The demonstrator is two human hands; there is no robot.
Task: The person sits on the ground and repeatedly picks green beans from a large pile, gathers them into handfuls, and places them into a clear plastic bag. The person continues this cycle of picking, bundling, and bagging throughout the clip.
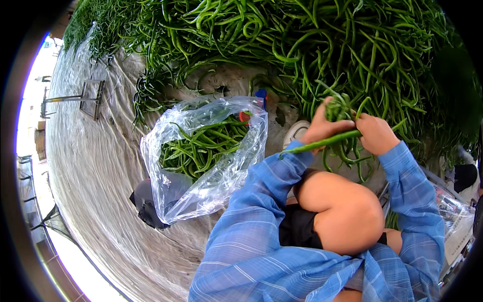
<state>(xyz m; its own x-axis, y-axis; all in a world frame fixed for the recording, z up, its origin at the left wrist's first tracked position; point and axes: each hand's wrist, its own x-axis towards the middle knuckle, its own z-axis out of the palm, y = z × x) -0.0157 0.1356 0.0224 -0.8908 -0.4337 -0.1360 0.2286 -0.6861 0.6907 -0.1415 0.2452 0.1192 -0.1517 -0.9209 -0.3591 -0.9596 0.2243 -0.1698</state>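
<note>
My left hand (320,126) is closed around a bunch of long green chili peppers (337,108), stems and tips sticking out. Across its underside runs one long chili pepper (328,141), and my right hand (376,134) pinches the end of it between fingers and thumb. Other peppers dangle below the two hands, over the ground between them and my knee. To the left stands an open clear plastic bag (222,188) with loose green chili peppers (202,147) inside. Beyond my hands spreads a large heap of the same peppers (339,49).
A wrinkled pale ground sheet (86,162) stretches to the left, bearing a small metal frame (92,100). Red and blue objects (260,94) show at the bag's far corner. A light shoe (295,131) is beside my left hand. Another clear plastic bag (449,207) lies at far right.
</note>
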